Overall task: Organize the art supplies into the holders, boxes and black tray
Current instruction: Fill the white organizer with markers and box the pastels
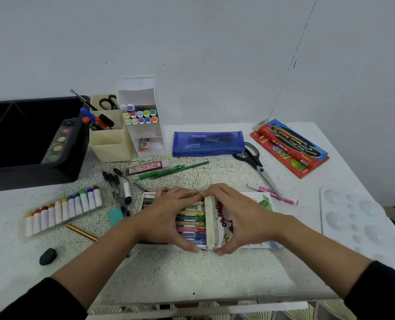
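Reading "OIL PASTE…": pastel box sleeve (224, 218)

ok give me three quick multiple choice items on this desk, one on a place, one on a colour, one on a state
1. Where do the loose scissors lie?
A. right of the blue pencil case
B. in the black tray
C. on the paint tubes

2. What colour is the pen beside the lead refill box?
A. red
B. green
C. yellow

3. The oil pastel box is:
A. sealed
B. partly open, pastels showing
C. empty

Answers: 1 A, handles touch the case's right end. 2 B, green barrel. 3 B, left hand and right hand grip it with pastels exposed.
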`<state>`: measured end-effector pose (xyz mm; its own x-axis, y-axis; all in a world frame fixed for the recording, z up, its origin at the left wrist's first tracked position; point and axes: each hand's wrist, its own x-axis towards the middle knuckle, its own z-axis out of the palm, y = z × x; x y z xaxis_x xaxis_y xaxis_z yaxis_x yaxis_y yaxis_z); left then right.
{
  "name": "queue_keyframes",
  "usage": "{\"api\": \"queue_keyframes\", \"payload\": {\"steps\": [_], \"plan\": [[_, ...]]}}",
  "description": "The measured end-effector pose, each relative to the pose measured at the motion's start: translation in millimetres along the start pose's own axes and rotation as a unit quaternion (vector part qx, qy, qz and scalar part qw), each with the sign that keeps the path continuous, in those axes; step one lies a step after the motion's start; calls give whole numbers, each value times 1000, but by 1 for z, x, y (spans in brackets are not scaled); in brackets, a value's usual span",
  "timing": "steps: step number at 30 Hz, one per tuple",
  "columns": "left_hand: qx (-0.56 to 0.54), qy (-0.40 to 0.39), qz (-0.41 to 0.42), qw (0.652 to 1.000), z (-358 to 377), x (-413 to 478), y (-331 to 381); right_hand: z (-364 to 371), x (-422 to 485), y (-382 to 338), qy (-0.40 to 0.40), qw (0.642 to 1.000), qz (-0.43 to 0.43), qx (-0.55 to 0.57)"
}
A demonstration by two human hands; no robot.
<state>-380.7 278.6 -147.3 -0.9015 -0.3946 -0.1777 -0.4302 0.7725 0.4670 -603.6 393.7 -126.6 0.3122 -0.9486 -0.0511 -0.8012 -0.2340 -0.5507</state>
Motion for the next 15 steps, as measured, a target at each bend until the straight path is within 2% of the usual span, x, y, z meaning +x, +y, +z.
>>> {"api": "queue_keyframes", "payload": {"steps": [8, 15], "plan": [[-4, 25, 6, 1000, 5, 2, 0, 10, 4, 0, -3, 998, 18, -61], [-26, -5, -3, 1000, -1, -2, 6, 9, 6, 0, -18, 993, 52, -101]]}}
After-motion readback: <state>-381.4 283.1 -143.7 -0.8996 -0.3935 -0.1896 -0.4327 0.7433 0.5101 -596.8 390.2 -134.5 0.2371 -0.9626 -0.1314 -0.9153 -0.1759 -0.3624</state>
